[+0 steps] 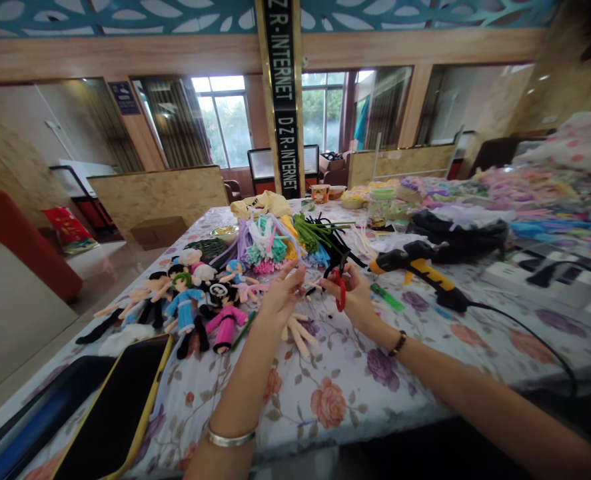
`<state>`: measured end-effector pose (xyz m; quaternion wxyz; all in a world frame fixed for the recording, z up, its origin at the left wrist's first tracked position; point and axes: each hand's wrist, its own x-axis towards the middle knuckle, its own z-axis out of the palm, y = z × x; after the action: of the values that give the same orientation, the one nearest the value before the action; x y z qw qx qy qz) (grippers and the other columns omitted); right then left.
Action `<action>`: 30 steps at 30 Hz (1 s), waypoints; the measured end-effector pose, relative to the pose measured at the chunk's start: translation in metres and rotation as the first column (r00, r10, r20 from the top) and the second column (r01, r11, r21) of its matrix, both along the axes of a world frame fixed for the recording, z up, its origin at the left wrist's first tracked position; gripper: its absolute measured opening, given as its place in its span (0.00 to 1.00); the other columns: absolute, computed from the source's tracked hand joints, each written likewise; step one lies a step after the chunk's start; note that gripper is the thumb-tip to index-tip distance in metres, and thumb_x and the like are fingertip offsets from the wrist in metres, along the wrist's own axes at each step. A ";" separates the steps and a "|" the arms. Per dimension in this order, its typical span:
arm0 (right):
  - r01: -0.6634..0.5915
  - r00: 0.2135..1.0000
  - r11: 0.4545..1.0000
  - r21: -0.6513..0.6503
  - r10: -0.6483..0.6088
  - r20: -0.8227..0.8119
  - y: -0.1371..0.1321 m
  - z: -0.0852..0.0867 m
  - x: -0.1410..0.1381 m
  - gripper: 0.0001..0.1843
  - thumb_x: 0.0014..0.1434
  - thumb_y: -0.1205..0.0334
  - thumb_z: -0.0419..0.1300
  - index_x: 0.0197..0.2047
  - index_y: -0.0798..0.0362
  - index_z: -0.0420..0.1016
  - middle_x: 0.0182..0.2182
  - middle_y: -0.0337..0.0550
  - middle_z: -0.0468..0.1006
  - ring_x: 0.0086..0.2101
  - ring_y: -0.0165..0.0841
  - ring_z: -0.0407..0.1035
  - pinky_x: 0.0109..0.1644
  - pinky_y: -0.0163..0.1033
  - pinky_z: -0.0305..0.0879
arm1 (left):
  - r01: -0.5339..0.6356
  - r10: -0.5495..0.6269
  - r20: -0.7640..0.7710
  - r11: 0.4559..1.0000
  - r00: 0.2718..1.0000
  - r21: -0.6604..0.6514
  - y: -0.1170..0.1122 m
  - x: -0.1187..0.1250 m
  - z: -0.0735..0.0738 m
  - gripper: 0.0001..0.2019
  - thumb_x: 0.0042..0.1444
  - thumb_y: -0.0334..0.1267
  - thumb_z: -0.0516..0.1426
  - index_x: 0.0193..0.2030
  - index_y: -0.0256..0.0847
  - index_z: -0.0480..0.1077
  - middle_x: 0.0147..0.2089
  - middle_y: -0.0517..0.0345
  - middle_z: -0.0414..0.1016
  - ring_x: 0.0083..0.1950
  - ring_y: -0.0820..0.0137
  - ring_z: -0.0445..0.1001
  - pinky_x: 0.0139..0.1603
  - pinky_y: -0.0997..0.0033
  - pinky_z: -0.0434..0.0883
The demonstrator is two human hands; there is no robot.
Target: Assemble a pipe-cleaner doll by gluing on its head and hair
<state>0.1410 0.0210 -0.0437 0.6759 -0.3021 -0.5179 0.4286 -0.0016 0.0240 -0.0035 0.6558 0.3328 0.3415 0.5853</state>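
Observation:
Red-handled scissors are in my right hand, its fingers closed around the handles, with the dark blades pointing away from me. Just left of it, my left hand is raised over the table with its fingers drawn together; whatever they pinch is too small to make out. Under and beside the left hand lies a pale fuzzy piece with several finger-like strands. Small dark bits are scattered between the hands. Several fuzzy dolls lie to the left, among them one in blue and one in pink.
Bundles of coloured pipe cleaners lie behind my hands. A yellow-black glue gun and a green object are at the right. A yellow-cased phone lies front left. A white power strip and piled materials stand far right.

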 end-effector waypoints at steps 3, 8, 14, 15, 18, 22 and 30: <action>-0.047 0.998 0.999 -0.005 0.047 0.038 -0.002 -0.001 -0.001 0.24 0.40 0.56 0.70 0.29 0.49 0.56 0.24 0.32 0.70 0.24 0.27 0.64 0.29 0.33 0.62 | -0.104 0.124 -0.165 0.987 0.978 0.122 -0.001 0.003 0.001 0.21 0.33 0.41 0.68 0.37 0.40 0.74 0.24 0.64 0.70 0.25 0.80 0.65 0.28 0.79 0.61; -0.084 0.988 0.996 0.041 0.077 0.134 -0.006 -0.002 -0.001 0.23 0.40 0.58 0.70 0.29 0.49 0.57 0.24 0.33 0.71 0.25 0.28 0.65 0.30 0.34 0.62 | -0.095 0.338 -0.527 0.896 0.780 0.434 -0.003 0.005 0.002 0.15 0.38 0.44 0.65 0.34 0.39 0.77 0.34 0.55 0.77 0.34 0.72 0.70 0.33 0.74 0.64; -0.061 0.978 0.996 0.059 0.047 0.203 -0.003 -0.002 0.001 0.19 0.41 0.56 0.69 0.29 0.50 0.62 0.23 0.34 0.70 0.25 0.29 0.65 0.30 0.35 0.62 | 0.021 0.261 -0.641 0.918 0.722 0.396 -0.006 0.006 0.005 0.08 0.40 0.40 0.63 0.27 0.39 0.78 0.26 0.56 0.77 0.28 0.70 0.70 0.26 0.74 0.63; -0.055 0.977 0.996 0.064 0.040 0.211 -0.002 -0.003 0.002 0.19 0.41 0.57 0.69 0.29 0.50 0.63 0.23 0.34 0.70 0.25 0.29 0.65 0.30 0.35 0.62 | 0.027 0.255 -0.649 0.920 0.717 0.391 -0.006 0.006 0.005 0.08 0.40 0.40 0.63 0.27 0.39 0.78 0.25 0.55 0.77 0.27 0.70 0.71 0.26 0.74 0.64; -0.048 0.971 0.996 0.080 0.028 0.237 0.000 -0.004 0.003 0.17 0.41 0.58 0.69 0.30 0.50 0.65 0.26 0.36 0.71 0.27 0.30 0.66 0.32 0.36 0.63 | 0.055 0.246 -0.680 0.920 0.691 0.389 -0.007 0.005 0.008 0.06 0.40 0.38 0.63 0.26 0.38 0.77 0.26 0.55 0.77 0.29 0.69 0.72 0.29 0.73 0.65; -0.031 0.959 0.995 0.093 0.004 0.283 0.001 -0.006 0.003 0.16 0.41 0.57 0.69 0.29 0.50 0.66 0.25 0.35 0.70 0.27 0.29 0.64 0.32 0.36 0.62 | 0.131 0.204 -0.698 0.910 0.686 0.394 -0.005 0.003 0.007 0.03 0.41 0.35 0.62 0.24 0.38 0.75 0.25 0.57 0.76 0.29 0.70 0.71 0.33 0.72 0.66; -0.003 0.968 0.998 0.055 -0.011 0.252 0.001 -0.003 0.002 0.17 0.44 0.54 0.68 0.29 0.50 0.64 0.25 0.35 0.69 0.26 0.28 0.62 0.30 0.34 0.60 | -0.041 0.377 -0.577 0.859 0.725 0.510 0.004 -0.003 0.006 0.03 0.44 0.35 0.61 0.27 0.38 0.73 0.29 0.58 0.75 0.33 0.70 0.72 0.38 0.72 0.65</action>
<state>0.1433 0.0224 -0.0467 0.6134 -0.3364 -0.6107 0.3710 -0.0048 0.0275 0.0024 0.3210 0.6213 0.4368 0.5658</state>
